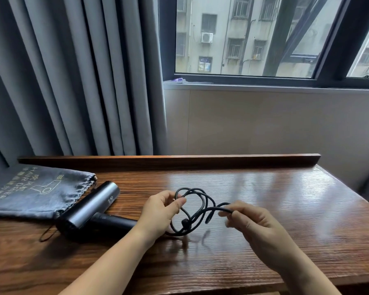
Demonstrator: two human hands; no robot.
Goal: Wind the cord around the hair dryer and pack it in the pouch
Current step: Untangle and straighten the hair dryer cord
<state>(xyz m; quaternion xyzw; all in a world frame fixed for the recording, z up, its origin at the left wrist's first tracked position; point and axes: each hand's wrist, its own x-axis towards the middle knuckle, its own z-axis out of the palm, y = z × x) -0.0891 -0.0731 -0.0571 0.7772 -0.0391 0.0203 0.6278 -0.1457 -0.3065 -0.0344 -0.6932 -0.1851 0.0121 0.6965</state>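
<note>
Cord (pixel 197 209) loose and tangled in loops above the table (pixel 264 199), left hand (pixel 160 211) pinching the loops, right hand (pixel 249 222) pinching a strand. Hair dryer (pixel 90 209) lies just left, beside the pouch (pixel 36 190). Step looks like untangling; winding not begun. Next: straighten cord, then wrap it round the handle.

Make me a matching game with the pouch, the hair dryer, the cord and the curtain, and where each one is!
Things:
1. pouch
2. hair dryer
3. cord
4. curtain

Places:
A. held up between the left hand and right hand
B. hanging behind the table, left of the window
C. lying flat at the table's far left
D. lying on the table just right of the pouch

Pairs: 1-C, 2-D, 3-A, 4-B
</note>
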